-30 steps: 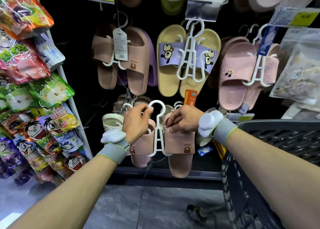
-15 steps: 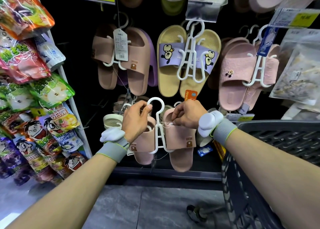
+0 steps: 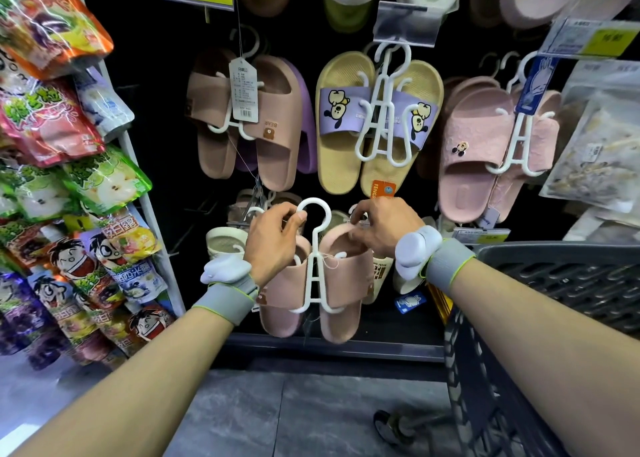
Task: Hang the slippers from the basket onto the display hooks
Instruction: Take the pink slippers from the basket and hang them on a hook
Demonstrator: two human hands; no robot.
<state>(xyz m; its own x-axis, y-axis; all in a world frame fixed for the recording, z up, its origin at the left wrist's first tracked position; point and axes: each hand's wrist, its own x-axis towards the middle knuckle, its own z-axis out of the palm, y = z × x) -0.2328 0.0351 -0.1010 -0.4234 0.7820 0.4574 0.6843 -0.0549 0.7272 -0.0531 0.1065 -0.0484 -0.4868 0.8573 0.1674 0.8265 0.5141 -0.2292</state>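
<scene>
Up front, the left hand (image 3: 273, 240) pinches the white hanger (image 3: 314, 249) hook while the right hand (image 3: 381, 228) grips the pink slippers (image 3: 346, 276) clipped on it, beside the dark basket (image 3: 561, 283), whose contents are unseen.

Dark gap between snack rack (image 3: 114, 193) and hanging brown slippers (image 3: 242, 117) lies open; yellow slippers (image 3: 377, 124) crowd overhead; grey basket (image 3: 554, 283) blocks the right side.
</scene>
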